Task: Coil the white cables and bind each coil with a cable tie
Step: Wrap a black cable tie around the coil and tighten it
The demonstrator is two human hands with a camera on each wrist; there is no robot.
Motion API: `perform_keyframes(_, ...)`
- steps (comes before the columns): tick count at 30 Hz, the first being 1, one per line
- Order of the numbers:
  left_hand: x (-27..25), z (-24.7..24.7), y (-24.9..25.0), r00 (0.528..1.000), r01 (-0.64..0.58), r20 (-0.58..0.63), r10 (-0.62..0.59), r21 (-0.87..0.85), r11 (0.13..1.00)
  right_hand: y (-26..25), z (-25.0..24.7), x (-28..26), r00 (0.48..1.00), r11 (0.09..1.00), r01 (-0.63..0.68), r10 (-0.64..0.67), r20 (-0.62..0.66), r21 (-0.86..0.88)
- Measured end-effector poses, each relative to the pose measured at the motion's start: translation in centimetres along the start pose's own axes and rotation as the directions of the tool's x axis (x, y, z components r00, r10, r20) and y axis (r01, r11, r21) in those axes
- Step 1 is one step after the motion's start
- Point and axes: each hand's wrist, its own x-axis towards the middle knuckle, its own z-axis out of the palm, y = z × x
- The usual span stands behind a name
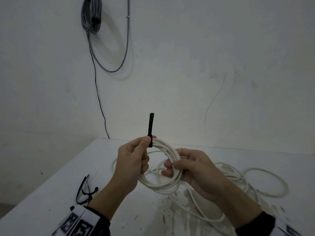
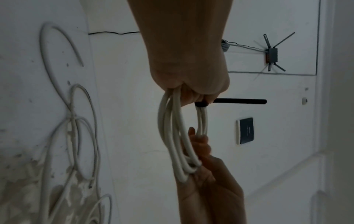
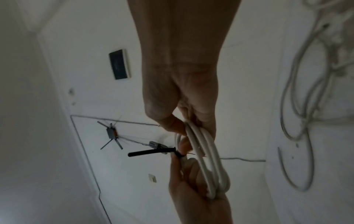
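Observation:
A white cable coil [image 1: 163,167] [image 2: 178,136] [image 3: 206,163] is held up above the table between both hands. A black cable tie [image 1: 151,128] [image 2: 239,101] [image 3: 145,152] is looped round the coil's top, its free tail sticking straight up. My left hand [image 1: 133,160] [image 2: 191,91] pinches the tie's base against the coil with thumb and fingers. My right hand [image 1: 192,169] [image 3: 184,124] grips the coil's right side, fingers curled round the strands.
Loose white cables [image 1: 247,181] sprawl over the white table [image 1: 51,193] to the right and under the hands. Several spare black ties [image 1: 85,189] lie at the left. Grey cables [image 1: 92,16] hang on the wall behind.

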Motion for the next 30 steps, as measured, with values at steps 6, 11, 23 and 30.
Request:
perform_keyframes(6, 0.3, -0.2, -1.3, 0.989, 0.0, 0.134, -0.057, 0.39, 0.921, -0.4, 0.5, 0.4, 0.977, 0.966, -0.195, 0.207, -0.059, 0.168)
perform_keyframes(11, 0.0, 0.6, -1.6, 0.94, 0.288, 0.171, -0.294, 0.057, 0.956, -0.1, 0.9, 0.9, 0.939, 0.995, -0.064, 0.085, -0.333, 0.074)
perform_keyframes(23, -1.9, 4.0, -1.2, 0.825, 0.553, 0.2, -0.528, -0.477, 0.683, -0.5, -0.4, 0.6, 0.907, 0.965, 0.024, 0.09, -0.412, 0.263)
perform_keyframes(30, 0.1, 4.1, -0.8, 0.834, 0.533, 0.106, -0.542, -0.411, 0.739, -2.4, -4.0, -2.9, 0.975, 0.967, -0.213, 0.218, -0.028, 0.139)
